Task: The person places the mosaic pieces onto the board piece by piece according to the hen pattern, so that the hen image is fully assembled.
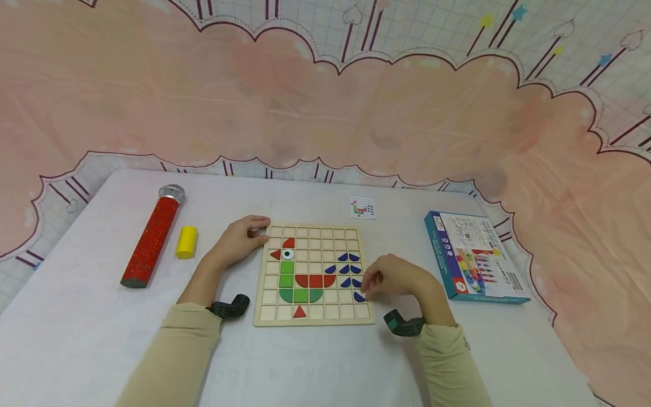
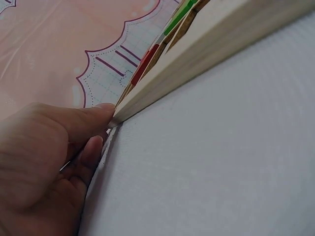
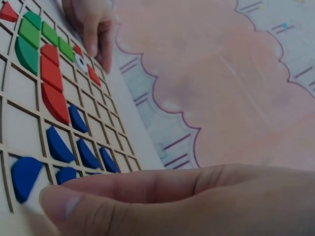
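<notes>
A square wooden grid board [image 1: 315, 323] lies on the table, with coloured pieces in its cells forming a bird shape. My left hand [image 1: 243, 240] holds the board by its upper left corner, thumb at the side edge. At the board's right side, my right hand [image 1: 399, 277] touches the lowest blue piece [image 3: 25, 178] with thumb and fingertip, the piece lying in its cell. Several more blue pieces [image 1: 343, 256] slant above it. Red pieces [image 1: 315, 281], green pieces [image 1: 286, 281] and a white eye piece [image 1: 287, 254] fill cells on the left and in the middle.
Behind the board lies a small pattern card [image 1: 362, 208] showing a similar bird. A blue-edged box [image 1: 480, 257] is on the right. To the left are a red microphone-like tube [image 1: 152, 240] and a yellow cylinder [image 1: 186, 242]. A white cloth [image 1: 285, 367] covers the table.
</notes>
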Demonstrator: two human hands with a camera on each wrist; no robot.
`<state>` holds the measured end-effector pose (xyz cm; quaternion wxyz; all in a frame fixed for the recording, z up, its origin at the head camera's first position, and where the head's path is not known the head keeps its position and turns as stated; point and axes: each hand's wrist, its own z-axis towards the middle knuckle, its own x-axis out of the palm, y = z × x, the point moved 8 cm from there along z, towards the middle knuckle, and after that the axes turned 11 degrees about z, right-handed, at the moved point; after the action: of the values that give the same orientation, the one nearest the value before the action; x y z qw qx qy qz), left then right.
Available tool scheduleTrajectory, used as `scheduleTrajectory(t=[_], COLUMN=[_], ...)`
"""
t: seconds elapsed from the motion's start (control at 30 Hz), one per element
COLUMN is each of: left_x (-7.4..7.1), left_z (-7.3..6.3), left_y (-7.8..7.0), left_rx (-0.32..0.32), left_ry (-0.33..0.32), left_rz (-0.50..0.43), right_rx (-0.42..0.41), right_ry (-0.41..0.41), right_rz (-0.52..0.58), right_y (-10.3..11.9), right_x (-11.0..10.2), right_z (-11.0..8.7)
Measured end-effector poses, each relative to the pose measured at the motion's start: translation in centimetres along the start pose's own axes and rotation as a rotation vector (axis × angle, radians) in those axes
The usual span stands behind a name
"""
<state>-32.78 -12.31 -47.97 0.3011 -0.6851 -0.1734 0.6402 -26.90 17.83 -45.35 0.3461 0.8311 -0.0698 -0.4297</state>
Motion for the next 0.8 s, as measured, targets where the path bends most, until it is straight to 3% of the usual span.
scheduleTrajectory(t=[0.13,0.3,0.43,0.63,0.8], left_x=[0.0,0.1,0.2,0.3,0.4], left_z=[0.1,0.1,0.1,0.1,0.2], left_y=[0.1,0.3,0.3,0.2,0.1], left_rx=[-0.002,-0.01,-0.009,0.002,0.009], left_ry=[0.004,0.02,0.051,0.065,0.058], left_rz=[0.005,0.004,-0.011,-0.002,-0.007], right_rx=[0.072,0.196,0.223,0.282,0.261], right_ry=[-0.053,-0.041,-0.008,0.01,-0.04], right_rz=[0.021,0.021,-0.035,-0.265,-0.253], right_y=[-1.2,-2.1,-1.5,-0.8,-0.4], right_x=[-0.6,0.0,0.8,1.7,1.5], right_z=[0.0,0.2,0.0,-0.2,0.0])
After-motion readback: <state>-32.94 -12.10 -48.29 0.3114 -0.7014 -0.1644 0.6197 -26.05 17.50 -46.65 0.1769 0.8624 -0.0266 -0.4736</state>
